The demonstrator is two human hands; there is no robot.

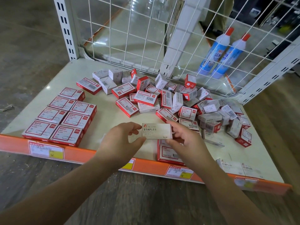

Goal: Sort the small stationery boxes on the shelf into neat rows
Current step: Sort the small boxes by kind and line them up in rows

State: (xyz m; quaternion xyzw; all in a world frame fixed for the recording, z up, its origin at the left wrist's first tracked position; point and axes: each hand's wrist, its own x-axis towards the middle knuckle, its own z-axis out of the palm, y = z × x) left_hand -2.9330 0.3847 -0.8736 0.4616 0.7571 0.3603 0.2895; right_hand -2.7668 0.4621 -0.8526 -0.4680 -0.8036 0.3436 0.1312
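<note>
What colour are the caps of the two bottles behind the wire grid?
Red, on the two bottles with blue and white bodies, seen in the head view.

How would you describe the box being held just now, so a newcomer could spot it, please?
Look at the shelf's orange front edge; just above its middle, the left hand and right hand hold a pale box. Unlike neighbouring red-bordered boxes, it reads STAPLES.

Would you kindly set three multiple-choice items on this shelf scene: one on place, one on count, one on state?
1. Where do the tidy red paper-clip boxes lie on the shelf?
A. front left
B. back right
C. centre

2. How many blue bottles stand behind the wire grid?
A. one
B. two
C. four

3. The white STAPLES box is:
A. lying in the pile
B. held by both hands
C. on the floor

Answers:
1 A, rows sit by the left front edge.
2 B, two red-capped bottles show.
3 B, left hand and right hand pinch its ends.
</note>
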